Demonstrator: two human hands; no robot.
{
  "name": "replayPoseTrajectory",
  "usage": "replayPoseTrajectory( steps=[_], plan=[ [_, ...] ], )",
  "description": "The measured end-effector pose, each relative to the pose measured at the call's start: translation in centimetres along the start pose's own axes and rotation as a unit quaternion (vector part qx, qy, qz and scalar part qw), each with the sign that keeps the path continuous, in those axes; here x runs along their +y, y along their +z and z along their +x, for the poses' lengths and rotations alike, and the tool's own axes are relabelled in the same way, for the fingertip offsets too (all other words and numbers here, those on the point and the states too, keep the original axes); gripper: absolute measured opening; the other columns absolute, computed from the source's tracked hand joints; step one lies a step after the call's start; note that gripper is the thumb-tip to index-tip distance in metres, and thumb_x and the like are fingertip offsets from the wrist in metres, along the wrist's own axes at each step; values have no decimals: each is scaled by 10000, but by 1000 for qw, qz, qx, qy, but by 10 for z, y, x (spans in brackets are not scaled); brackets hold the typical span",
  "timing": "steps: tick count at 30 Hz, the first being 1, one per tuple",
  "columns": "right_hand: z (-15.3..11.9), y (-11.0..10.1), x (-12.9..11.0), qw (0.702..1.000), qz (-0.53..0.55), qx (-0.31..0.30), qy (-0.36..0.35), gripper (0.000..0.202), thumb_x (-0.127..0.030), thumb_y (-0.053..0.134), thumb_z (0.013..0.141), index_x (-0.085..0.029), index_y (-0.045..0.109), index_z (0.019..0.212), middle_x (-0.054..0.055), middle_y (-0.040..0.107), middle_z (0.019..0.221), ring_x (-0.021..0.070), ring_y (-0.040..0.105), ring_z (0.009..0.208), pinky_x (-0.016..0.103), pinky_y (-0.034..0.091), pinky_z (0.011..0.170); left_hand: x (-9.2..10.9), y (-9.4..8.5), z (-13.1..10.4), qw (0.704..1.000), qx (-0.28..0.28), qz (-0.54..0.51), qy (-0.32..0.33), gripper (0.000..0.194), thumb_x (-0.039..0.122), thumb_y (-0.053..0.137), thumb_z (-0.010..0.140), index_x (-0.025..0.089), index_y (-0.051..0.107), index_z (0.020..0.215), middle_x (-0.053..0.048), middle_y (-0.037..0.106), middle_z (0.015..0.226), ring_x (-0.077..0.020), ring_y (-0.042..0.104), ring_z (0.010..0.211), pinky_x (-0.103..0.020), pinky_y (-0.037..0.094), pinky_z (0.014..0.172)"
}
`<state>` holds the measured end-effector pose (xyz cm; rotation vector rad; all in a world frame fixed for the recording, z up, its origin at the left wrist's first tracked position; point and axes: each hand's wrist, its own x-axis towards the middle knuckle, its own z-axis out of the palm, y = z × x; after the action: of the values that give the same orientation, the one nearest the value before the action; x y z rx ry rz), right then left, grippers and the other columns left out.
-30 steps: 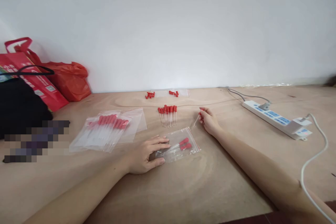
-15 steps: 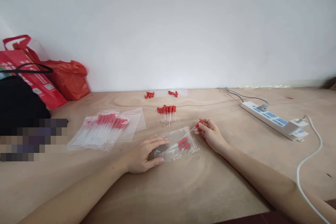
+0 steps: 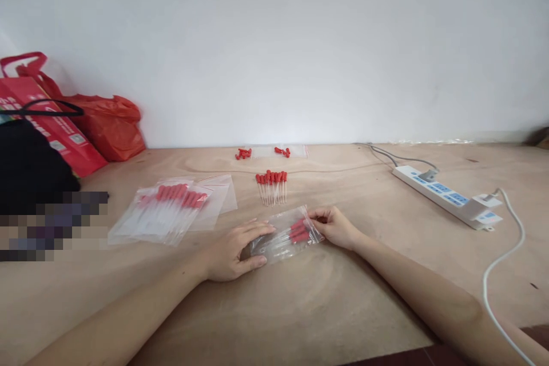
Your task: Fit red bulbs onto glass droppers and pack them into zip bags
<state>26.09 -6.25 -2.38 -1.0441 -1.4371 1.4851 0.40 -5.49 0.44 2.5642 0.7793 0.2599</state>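
A clear zip bag (image 3: 278,250) lies on the table with three red-bulbed droppers (image 3: 299,233) inside, their thin stems pointing left. My left hand (image 3: 240,250) spans the bag's left end, fingertips on the upper edge and thumb at the lower edge, holding it. At the right-hand mouth of the bag, my right hand (image 3: 328,226) is closed, its fingertips on the bulb end of the uppermost dropper. The fingers partly hide that bulb. Beyond the bag lies a row of several loose droppers (image 3: 271,178).
Filled zip bags of droppers (image 3: 171,214) are piled at left. Red bulbs (image 3: 243,154) and a flat clear bag (image 3: 262,151) lie by the wall. A power strip (image 3: 446,194) with a white cable (image 3: 489,274) sits at right, red bags (image 3: 109,126) and a black bag (image 3: 34,168) at left.
My right hand has moved left and down to the bag's mouth. The dropper it held outside is now inside beside the other two. My left hand stays on the bag.
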Motion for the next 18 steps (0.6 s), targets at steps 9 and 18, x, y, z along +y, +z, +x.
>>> replayPoseTrajectory(
  steps=[9,18],
  plan=[
    [6,-7,7,994,-48,95,-9,332,-386,651,619,-157,591,852,1,615,642,95,535,464,223,425,443,0,-1,1,1000,-1,-1,22,441,362,485,817,242,408,1234,-50,410,1313,-218,362,1210,-419,252,1030],
    [66,-25,15,936,-237,243,-87,194,-348,553,683,-163,600,719,-2,592,633,94,485,528,212,393,506,-1,-1,0,1000,-2,-13,19,437,366,485,819,261,414,1238,-36,403,1320,-223,341,1224,-418,254,1030]
  ],
)
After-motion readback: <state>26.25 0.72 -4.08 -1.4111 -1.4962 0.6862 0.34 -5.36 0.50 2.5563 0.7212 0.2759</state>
